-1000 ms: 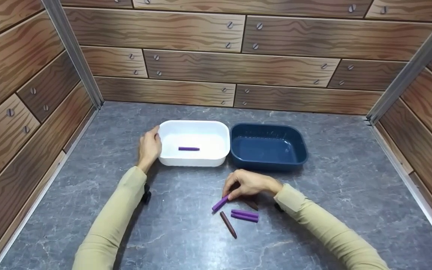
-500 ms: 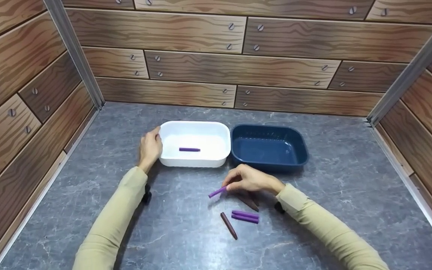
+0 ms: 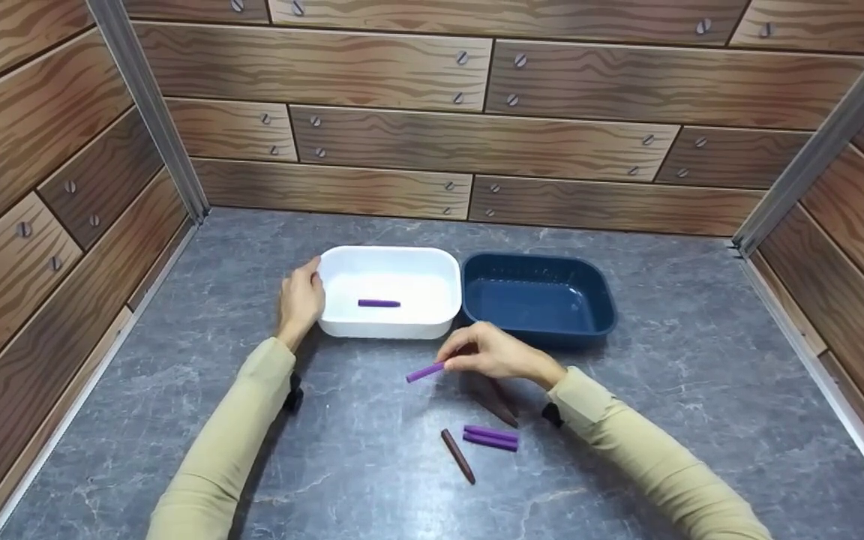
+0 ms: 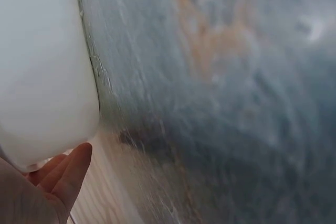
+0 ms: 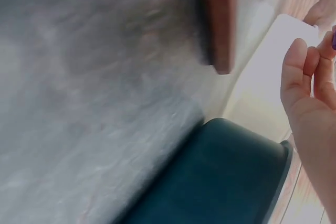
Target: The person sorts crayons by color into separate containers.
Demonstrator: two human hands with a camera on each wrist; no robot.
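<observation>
My right hand (image 3: 493, 352) pinches a purple crayon (image 3: 423, 373) between thumb and fingertips, just in front of the two bins. The crayon points left, raised over the table. My left hand (image 3: 301, 298) rests against the left wall of the white bin (image 3: 391, 328), its fingers (image 4: 73, 174) straight along the side in the left wrist view. One purple crayon (image 3: 379, 304) lies inside that bin. Two more purple crayons (image 3: 490, 437) lie side by side near me, beside a brown crayon (image 3: 458, 456). Another brown crayon (image 3: 501, 409) is partly hidden below my right hand.
A dark blue bin (image 3: 541, 337) stands right next to the white one, nothing visible in it. Wood-patterned panels (image 3: 387, 135) enclose the grey marbled tabletop (image 3: 664, 360) at the back and on both sides.
My right hand has lifted the purple crayon off the table and carried it slightly left and toward the bins. My left hand has stayed at the white bin.
</observation>
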